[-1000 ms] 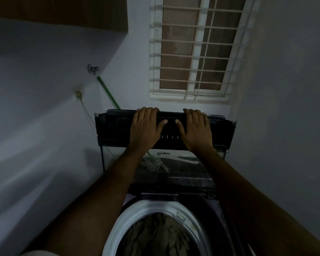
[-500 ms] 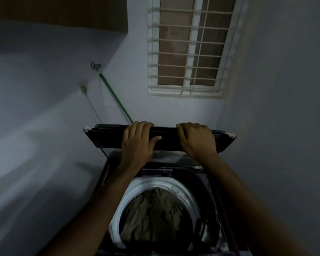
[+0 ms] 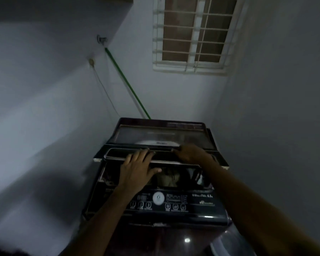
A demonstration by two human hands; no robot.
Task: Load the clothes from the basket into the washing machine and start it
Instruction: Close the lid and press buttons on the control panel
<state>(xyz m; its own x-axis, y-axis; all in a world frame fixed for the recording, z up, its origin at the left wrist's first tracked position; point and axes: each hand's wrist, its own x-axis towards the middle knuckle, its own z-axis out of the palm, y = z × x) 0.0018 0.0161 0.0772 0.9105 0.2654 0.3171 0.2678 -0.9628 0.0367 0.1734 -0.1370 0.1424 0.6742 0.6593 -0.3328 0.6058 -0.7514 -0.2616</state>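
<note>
Nearly shut, the folding lid [image 3: 155, 157] of the top-loading washing machine [image 3: 155, 215] sits low over the tub, with only a narrow gap left at its front edge. Through that gap a bit of the olive-coloured clothes [image 3: 169, 177] shows inside the drum, so the load appears to be in; no basket is in view. The left hand [image 3: 137, 170] lies flat and spread on the lid's front panel, fingers [image 3: 144, 154] reaching over its far fold and thumb pointing right, gripping nothing. The right hand [image 3: 192, 154] rests on the lid beside it, fingers curled over the hinge line; whether it clasps the edge or merely presses cannot be told in this dim light.

To finish this step well, both palms should press down evenly so the two lid sections flatten together and do not twist. The left thumb hangs just at the gap, and it should come clear before the edge seats, or it may get pinched. No cloth seems to hang over the rim, though the shadow hides much of it, so a glance is worthwhile. Once the lid is seated, the control panel [image 3: 159, 200] lies just in front of the hands, with its round white button [image 3: 158, 198] in the middle and rows of smaller keys at either side.
</note>
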